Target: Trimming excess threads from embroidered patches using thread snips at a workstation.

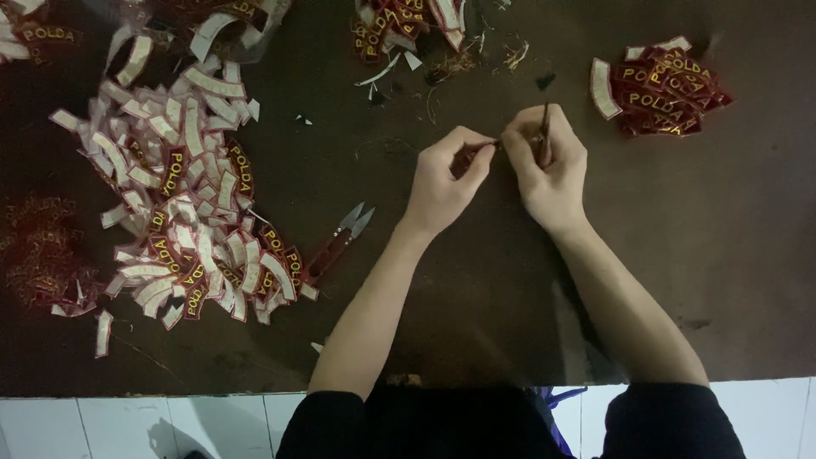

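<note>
Black sleeves and two bare forearms lay closest to the camera, reaching up to the middle of the dark counter (510,280). At about 12 o'clock from the body, the left hand (442,183) was pinched shut on a small dark red patch (466,158), mostly hidden by its fingers. The right hand (551,166), touching the left at the fingertips, was closed around a thin dark tool (544,127) held nearly upright; what kind of tool, I could not tell. To do this well, I think the patch should stay tight and the tool move in small strokes. Red thread snips (340,242) lay at 9 o'clock, beside a big heap of patches (183,195); a smaller pile (663,85) sat at 2 o'clock.
</note>
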